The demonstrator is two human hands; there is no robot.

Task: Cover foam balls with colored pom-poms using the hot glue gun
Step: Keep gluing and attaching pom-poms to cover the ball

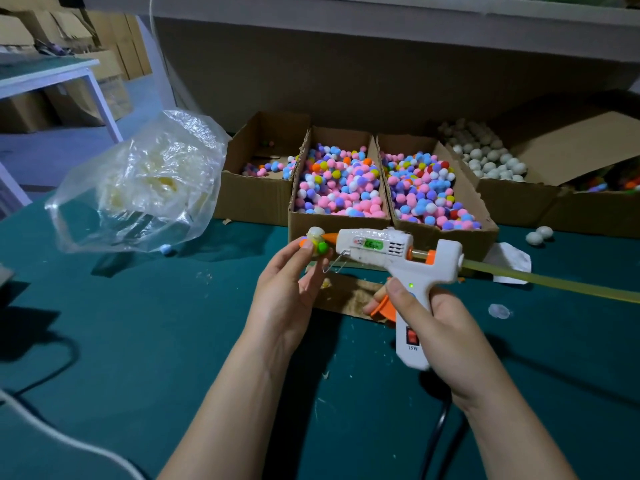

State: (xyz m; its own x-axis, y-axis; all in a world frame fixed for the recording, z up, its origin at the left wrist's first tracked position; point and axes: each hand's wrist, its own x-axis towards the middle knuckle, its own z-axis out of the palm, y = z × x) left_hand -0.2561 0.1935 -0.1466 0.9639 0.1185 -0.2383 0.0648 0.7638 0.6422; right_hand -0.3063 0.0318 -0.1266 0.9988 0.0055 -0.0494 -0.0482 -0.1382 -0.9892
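Gluing step under way: left hand [287, 289] raised above the green table [138, 341], palm turned inward, fingertips pinching a foam ball [316, 241] that carries only a few pom-poms so far (one green, one orange visible). Right hand [433, 317] wraps the grip of the hot glue gun [391, 258], thumb along the handle, a finger on the orange trigger; nozzle tip appears to touch the ball's bare side. To do this well, I judge: a small bead on bare foam only, fingertips kept clear of the nozzle, ball rotated between dabs, pom-pom pressed on promptly. Supply sits just behind in cardboard boxes of pom-poms [341, 181]; spare foam balls [485, 157] are boxed at right. Clear plastic bag [138, 181] stands at left.
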